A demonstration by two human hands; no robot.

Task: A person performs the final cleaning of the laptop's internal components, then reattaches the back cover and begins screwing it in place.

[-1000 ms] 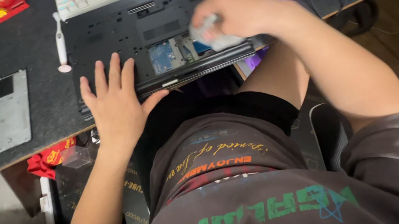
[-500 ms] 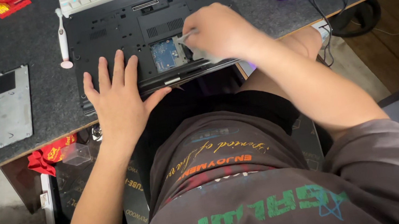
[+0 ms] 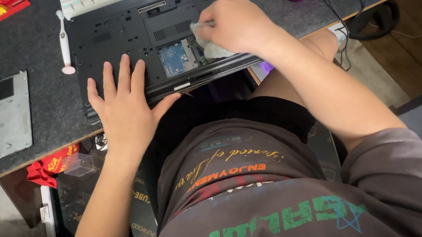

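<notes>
Under my right hand (image 3: 238, 24) fingers, bunched around a grey cloth (image 3: 210, 49), sits the laptop (image 3: 109, 32)'s open bay, cover plate (image 3: 10, 113) already off; left hand (image 3: 124, 102) fingers spread flat, holding nothing. Wiping's probably midway.

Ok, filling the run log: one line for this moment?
left hand: flat on laptop underside | right hand: presses grey cloth by open bay
</notes>
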